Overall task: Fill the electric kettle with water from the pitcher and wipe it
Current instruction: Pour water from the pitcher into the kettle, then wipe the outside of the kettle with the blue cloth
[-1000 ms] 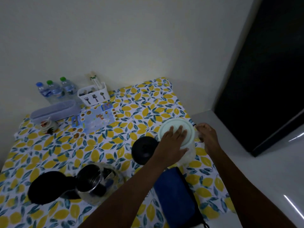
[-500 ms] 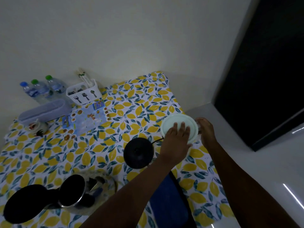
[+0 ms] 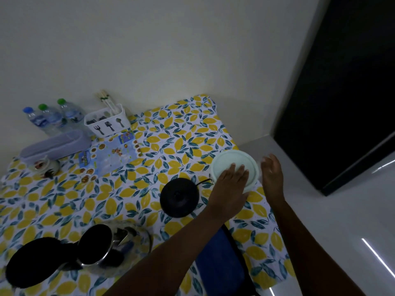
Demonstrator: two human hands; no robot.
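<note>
Flat and spread, our left hand point(image 3: 232, 184) presses its palm and fingers on the pale green lid point(image 3: 234, 165) of the pitcher point(image 3: 253, 182), gripping nothing, just pinning it down. Our right hand point(image 3: 271, 178) is open beside the pitcher's far side, fingers loose and apart; whether it touches the handle we cannot tell, that part is hidden. We'd say the left steadies the lid so the right can take the handle and lift.

Over to the kettle point(image 3: 113, 246): it sits at the near left of the table, its black lid point(image 3: 32, 261) swung wide open, mouth ready for water. Its round black base point(image 3: 179, 197) lies between kettle and pitcher, cord trailing toward the pitcher. A blue cloth point(image 3: 220, 265) waits at the near edge beneath our left forearm, likely for the wiping.

All this rests on a lemon-print tablecloth point(image 3: 183, 133), pushed against a plain wall. Water bottles point(image 3: 51, 118), a white cutlery holder point(image 3: 106, 122) and a long lilac box point(image 3: 55, 144) line the back. Dim room, glossy floor to the right, a dark doorway beyond.
</note>
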